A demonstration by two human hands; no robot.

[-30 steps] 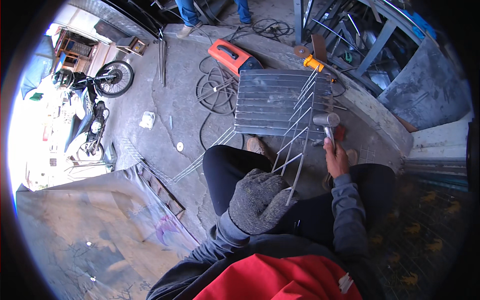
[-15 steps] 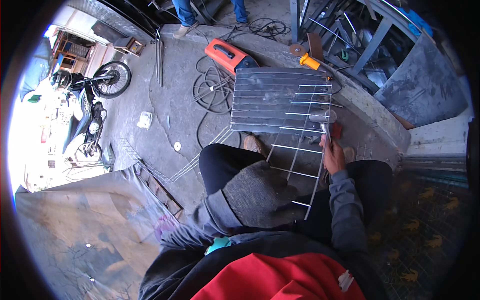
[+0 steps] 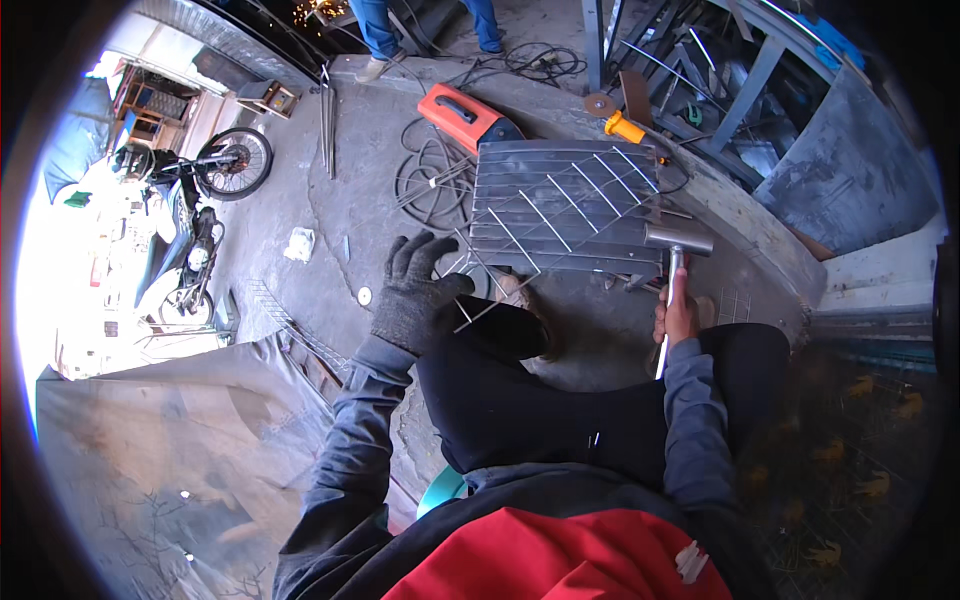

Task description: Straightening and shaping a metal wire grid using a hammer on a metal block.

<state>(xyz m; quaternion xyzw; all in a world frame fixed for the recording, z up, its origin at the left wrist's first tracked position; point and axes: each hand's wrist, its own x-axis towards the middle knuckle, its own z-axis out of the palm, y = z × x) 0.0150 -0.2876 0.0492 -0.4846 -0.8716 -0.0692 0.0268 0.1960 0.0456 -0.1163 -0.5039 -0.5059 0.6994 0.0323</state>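
gray floor point(image 3: 350, 200); l hand point(image 3: 408, 295) spread, wire rack point(image 3: 549, 221) nr it; r hand point(image 3: 678, 318) wrapped round hammer point(image 3: 680, 240), table point(image 3: 515, 172) just past both.

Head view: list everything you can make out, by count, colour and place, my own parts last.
Table: 1, dark grey, centre
Grid: 1, silver, across table
Hammer: 1, silver, in right hand
Case: 1, orange, beyond table
Cable: 1 coil, grey, left of table
Grinder: 1, yellow, beyond table's right corner
Motorcycle: 1, dark, far left
Disc: 1, white, mid-left
Rods: several, grey, upper left
Tarp: 1, tan, lower left
Bars: many, grey, upper right
Plate: 1, grey, right
Sparks: many, orange, top
Co-worker's legs: 2, blue, top
Own legs: 2, black, lower centre
Left hand: 1, grey-gloved, by grid's near end
Right hand: 1, bare, around hammer's handle
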